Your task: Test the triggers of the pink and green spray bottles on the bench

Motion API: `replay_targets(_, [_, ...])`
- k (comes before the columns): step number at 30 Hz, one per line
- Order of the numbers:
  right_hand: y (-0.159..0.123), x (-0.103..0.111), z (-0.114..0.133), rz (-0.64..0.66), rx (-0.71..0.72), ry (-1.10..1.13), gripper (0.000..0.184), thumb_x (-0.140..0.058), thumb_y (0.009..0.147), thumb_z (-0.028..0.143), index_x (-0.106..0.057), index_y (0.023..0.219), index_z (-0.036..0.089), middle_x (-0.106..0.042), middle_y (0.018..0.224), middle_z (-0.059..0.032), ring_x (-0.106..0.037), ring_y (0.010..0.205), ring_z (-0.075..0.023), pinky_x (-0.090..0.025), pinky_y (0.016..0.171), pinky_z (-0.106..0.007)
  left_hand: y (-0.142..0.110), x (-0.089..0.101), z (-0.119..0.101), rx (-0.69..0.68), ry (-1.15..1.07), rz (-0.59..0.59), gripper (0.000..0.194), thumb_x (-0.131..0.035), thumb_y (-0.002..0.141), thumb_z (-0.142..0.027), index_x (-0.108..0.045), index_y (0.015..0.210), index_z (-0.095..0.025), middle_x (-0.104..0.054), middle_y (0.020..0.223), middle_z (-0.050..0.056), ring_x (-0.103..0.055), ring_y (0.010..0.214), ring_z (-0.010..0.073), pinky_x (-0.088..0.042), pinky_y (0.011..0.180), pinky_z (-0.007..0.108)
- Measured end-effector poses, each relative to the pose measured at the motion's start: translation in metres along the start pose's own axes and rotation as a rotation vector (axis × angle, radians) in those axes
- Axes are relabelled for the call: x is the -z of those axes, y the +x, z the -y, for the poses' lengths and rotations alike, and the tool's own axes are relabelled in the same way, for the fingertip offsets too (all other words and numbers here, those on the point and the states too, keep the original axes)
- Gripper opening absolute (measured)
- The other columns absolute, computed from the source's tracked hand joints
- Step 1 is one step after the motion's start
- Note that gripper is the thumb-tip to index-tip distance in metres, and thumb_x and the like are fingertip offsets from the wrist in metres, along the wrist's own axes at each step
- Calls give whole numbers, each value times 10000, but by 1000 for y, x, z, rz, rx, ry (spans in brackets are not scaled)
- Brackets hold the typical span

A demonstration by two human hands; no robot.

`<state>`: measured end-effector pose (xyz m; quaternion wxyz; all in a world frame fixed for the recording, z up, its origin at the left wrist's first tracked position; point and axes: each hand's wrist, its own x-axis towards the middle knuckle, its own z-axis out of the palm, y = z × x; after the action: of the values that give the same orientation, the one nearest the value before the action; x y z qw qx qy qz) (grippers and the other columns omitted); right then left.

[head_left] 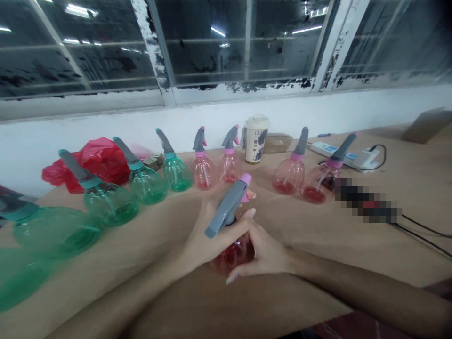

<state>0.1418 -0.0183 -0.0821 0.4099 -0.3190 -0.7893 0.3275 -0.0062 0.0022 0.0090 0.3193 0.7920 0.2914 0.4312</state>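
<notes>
A pink see-through spray bottle (228, 259) with a grey and pink trigger head (228, 205) is between my hands at the front middle of the table. My left hand (206, 233) is closed around its upper part, just under the head, with some fingers hidden behind it. From the right, my right hand (266, 249) wraps the body, its thumb low on the front. Red liquid shows inside. Behind it stand two more pink spray bottles (204, 172), and another pair of pink spray bottles (288, 175) is to the right.
Several green spray bottles (148, 186) curve along the left side. A red plastic bag (102, 160) lies behind them. At the back are a paper cup (256, 141) and a power strip (325, 149). A blurred-out dark object (367, 202) with cables lies right.
</notes>
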Motion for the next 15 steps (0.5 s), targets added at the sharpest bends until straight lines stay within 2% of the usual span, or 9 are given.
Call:
replay_targets(6, [-1,0,-1,10,-24,-7,1063,-849,499,533,-339,1384,236,-485,1343,-122,-466,1231,-342,-395,1030,-535,1,0,0,-28,11,3,173,-614,773,-253,-583,943,-244,-652,972,26,-631,897,208,-532,832,386])
replay_targets(10, [-2,-1,-1,-10,-47,1,1031,-843,496,546,-379,1361,231,-493,1332,-120,-469,1228,-343,-397,1029,-530,2,1,-2,0,51,31,125,-593,793,-251,-575,916,-232,-646,927,21,-632,856,190,-519,818,364])
replay_targets(15, [-2,-2,1,-9,-52,3,1087,-838,490,558,-334,1396,230,-459,1367,-126,-406,1289,-360,-341,1073,-547,1,0,-11,48,93,44,67,-561,832,-264,-560,798,-206,-604,735,-4,-592,705,153,-499,702,313])
